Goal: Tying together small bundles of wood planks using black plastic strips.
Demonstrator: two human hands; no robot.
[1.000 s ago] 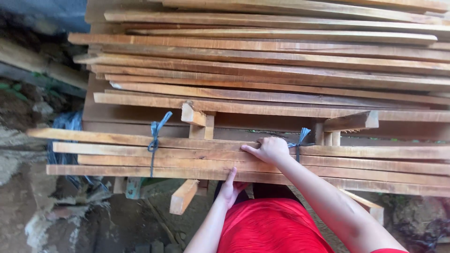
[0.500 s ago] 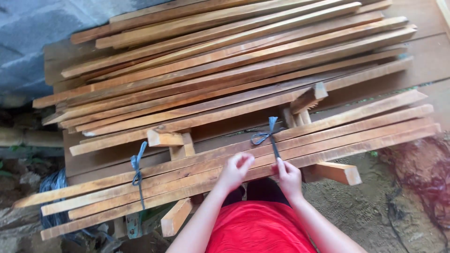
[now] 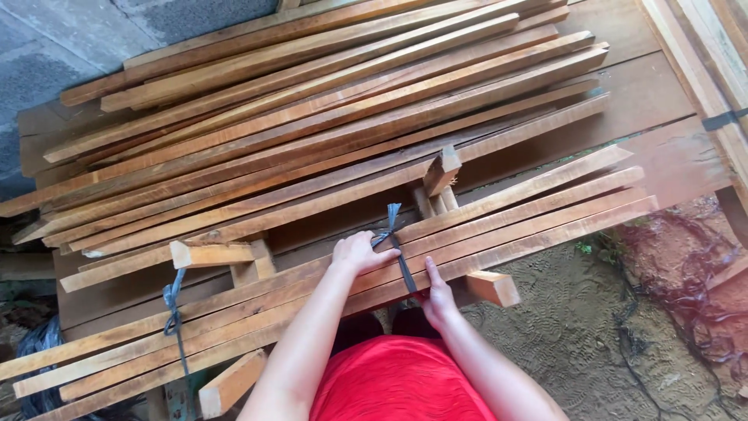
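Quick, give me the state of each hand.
Left hand: closed on the blue strap.
Right hand: against the slat bundle; grip unclear.

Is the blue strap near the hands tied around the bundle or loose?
Tied, it seems: the blue plastic strap crosses the bundled wooden slats, knot ends up beside the left hand. Tightness: cannot tell.

Bundle of long wooden slats (image 3: 499, 226), orange-brown, rough-sawn, lying flat and slanting across short wood blocks. Dark blue strap (image 3: 399, 253) wraps the bundle crosswise (knot and loose ends on top), near the bundle's middle.
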